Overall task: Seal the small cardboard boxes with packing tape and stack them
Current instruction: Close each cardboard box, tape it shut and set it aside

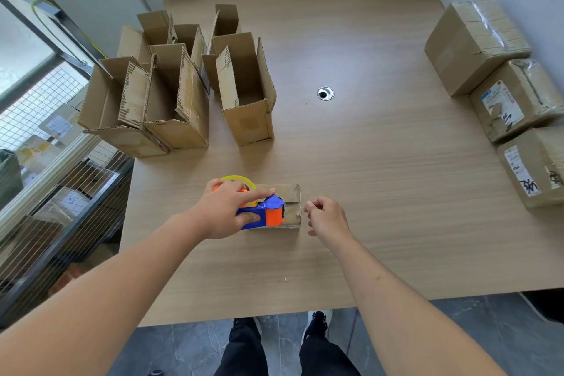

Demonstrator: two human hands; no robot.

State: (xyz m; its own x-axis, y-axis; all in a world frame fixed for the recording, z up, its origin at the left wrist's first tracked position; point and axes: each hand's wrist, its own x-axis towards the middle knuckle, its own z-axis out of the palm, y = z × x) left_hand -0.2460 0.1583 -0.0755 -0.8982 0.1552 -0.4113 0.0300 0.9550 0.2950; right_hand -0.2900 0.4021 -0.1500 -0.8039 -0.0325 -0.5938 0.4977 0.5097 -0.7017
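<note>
A small cardboard box (290, 198) with closed flaps lies on the wooden table (366, 177) near its front. My left hand (227, 212) grips a blue and orange tape dispenser (265, 212) with a yellowish tape roll (239, 180), resting it on the box top, index finger stretched along it. My right hand (326, 217) hovers just right of the box with fingers loosely curled, holding nothing that I can see.
Several open empty boxes (244, 91) stand at the table's back left. Three sealed boxes (476, 46) line the right edge. A round cable hole (325, 93) sits mid-table. A wire rack (45, 192) stands to the left.
</note>
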